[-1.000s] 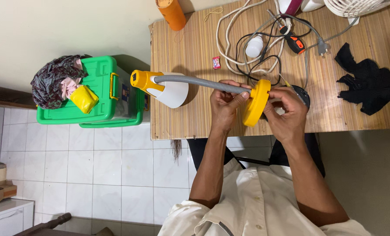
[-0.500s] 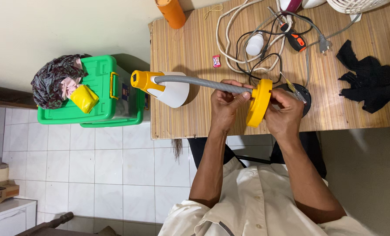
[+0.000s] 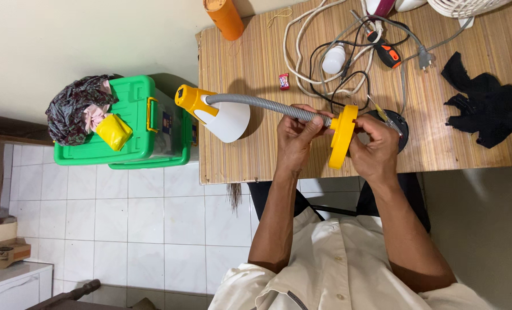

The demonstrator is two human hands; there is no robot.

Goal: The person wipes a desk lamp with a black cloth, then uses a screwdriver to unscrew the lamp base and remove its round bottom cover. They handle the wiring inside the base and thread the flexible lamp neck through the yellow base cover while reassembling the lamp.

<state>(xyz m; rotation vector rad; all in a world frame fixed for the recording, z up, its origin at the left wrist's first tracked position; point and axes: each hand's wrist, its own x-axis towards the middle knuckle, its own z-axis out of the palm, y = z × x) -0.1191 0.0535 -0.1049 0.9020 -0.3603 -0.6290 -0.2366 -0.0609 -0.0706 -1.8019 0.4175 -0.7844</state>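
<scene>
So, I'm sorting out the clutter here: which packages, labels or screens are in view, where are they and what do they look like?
Small sachet: on the wooden table, above the lamp neck; rectangular, red.
Sticker: on the side of the green storage box, left of the table; small, dark blue.
Cardboard box: far lower left, on a pale surface; brown, open.
Orange tube: table's top edge; cylindrical, plain orange.
No screens.

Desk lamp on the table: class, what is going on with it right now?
A person holds a yellow desk lamp lying sideways over a wooden table. The left hand grips its grey bendy neck; the right hand is at the round yellow base. Tangled cables and a black cloth lie behind.
</scene>
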